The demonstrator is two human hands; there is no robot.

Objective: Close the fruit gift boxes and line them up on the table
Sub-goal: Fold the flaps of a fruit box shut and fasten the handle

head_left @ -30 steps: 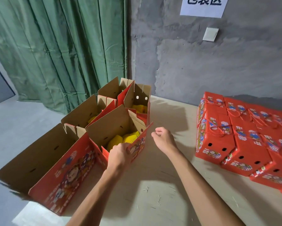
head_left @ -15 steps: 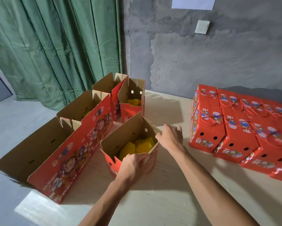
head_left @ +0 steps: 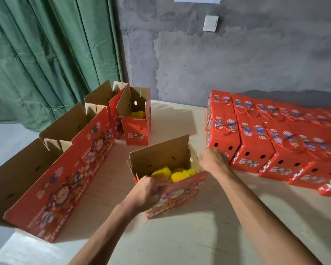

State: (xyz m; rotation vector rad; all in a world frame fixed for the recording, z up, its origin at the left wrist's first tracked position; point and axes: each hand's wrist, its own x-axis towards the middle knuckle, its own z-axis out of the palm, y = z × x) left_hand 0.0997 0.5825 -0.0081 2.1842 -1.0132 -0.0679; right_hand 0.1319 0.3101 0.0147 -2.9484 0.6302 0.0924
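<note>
Your wooden table has bare room near you. The closed red boxes sit in rows on the right, by the wall. Four open boxes line the left edge. The open fruit gift box stands between them, with yellow wrapped fruit inside. Your left hand grips its near left rim. Your right hand is curled at its right end flap, just beside the closed boxes.

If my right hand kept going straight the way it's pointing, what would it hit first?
Probably the nearest closed red box. The right hand sits at the open box's right end, knuckles toward that stack, though depth is unclear.
</note>
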